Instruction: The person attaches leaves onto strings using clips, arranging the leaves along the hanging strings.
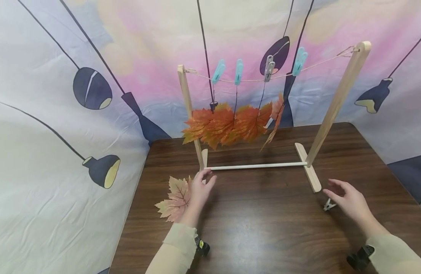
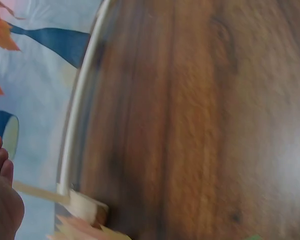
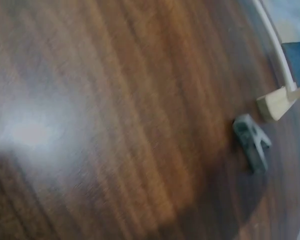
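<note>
Fingers loosely bent and holding nothing, my left hand hovers by the left foot of a small wooden drying rack. It partly covers a pale pink and yellow maple leaf on the table. Past the rack's right foot, my right hand is held over a grey clothespin, thumb and fingers apart. In the right wrist view that clothespin lies on its side on the wood. Orange maple leaves hang in a row from the rack's string by blue clothespins and a grey peg.
The brown wooden table carries the rack, whose right post leans up toward the right. A paler leaf hangs edge-on under the rightmost blue peg. Behind stands a cloth backdrop printed with lamps.
</note>
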The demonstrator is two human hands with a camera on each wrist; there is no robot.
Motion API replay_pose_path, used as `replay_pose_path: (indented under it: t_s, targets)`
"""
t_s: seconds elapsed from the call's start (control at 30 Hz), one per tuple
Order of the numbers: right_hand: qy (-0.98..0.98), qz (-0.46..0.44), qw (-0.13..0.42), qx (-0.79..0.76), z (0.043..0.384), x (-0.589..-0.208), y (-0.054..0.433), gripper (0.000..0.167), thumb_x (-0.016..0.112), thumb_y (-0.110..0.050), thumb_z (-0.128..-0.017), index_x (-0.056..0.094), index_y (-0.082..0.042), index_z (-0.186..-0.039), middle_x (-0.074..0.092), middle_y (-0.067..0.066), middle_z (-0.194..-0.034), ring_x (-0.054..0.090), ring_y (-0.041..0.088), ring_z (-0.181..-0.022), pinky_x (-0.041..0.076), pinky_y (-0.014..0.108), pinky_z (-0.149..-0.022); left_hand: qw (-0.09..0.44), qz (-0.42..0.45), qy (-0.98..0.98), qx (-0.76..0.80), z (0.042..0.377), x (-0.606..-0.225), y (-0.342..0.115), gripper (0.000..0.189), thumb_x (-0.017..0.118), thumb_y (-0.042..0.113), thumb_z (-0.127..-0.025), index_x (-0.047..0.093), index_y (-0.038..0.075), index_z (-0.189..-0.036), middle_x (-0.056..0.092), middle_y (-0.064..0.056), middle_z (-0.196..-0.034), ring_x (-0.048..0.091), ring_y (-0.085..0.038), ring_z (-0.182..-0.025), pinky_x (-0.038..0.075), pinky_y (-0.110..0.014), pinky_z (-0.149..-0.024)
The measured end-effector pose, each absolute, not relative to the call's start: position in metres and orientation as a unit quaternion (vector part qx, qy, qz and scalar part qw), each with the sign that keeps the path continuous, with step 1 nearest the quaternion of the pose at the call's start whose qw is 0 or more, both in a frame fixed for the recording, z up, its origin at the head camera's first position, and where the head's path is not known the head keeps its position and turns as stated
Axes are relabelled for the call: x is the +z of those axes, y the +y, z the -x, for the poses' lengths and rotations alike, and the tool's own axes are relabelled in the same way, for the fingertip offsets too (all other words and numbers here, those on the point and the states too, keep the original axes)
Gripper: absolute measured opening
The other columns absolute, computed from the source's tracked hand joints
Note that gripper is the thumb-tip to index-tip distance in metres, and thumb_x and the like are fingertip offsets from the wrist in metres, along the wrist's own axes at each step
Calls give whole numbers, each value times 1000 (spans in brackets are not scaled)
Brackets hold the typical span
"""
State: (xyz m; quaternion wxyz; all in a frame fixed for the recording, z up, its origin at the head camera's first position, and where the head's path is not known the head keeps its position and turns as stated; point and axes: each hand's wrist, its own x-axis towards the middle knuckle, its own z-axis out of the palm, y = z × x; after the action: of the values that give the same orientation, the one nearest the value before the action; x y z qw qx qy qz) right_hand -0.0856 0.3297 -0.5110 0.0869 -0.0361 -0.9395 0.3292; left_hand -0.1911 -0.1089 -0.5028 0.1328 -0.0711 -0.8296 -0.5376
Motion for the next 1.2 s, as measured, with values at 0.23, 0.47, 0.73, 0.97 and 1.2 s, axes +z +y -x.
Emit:
replay_pose_path:
  t_s: [0.23,0.47,0.73,0.97,1.2]
  targets:
    - [-953,24,56,297,76,-524,338,56,63,-33,-90,51,9,-123,50,33,-118,47,50,-104,38,60,-78,123,65,-853,-503,183,-516,-128,32,72,11,-82,64,-3,-109,64,-14,-104,59,-32,-102,45,-46,-89]
    - [-957,19,63,282,71,-535,344,51,67,-29,-87,55,9,-118,54,29,-113,51,45,-100,39,57,-78,100,64,-834,-539,176,-528,-142,33,70,3,-82,59,-11,-110,62,-24,-104,59,-39,-102,49,-44,-85]
    - [-962,24,39,269,65,-542,352,54,64,-35,-88,55,9,-119,50,32,-117,43,50,-106,34,62,-83,83,54,-842,-531,166,-541,-164,33,68,-1,-83,58,-12,-112,57,-25,-107,60,-40,-101,50,-35,-84]
    - [-961,23,44,272,59,-548,354,54,66,-33,-88,54,9,-119,51,31,-115,46,48,-104,36,61,-81,101,45,-866,-488,157,-552,-183,30,69,4,-83,62,-7,-110,60,-21,-107,61,-36,-100,50,-39,-84]
    - [-958,21,63,279,56,-554,354,49,69,-26,-86,56,10,-117,52,29,-111,56,44,-93,43,56,-75,106,40,-889,-444,149,-558,-200,30,69,8,-85,63,-4,-112,63,-17,-105,63,-31,-98,49,-41,-86]
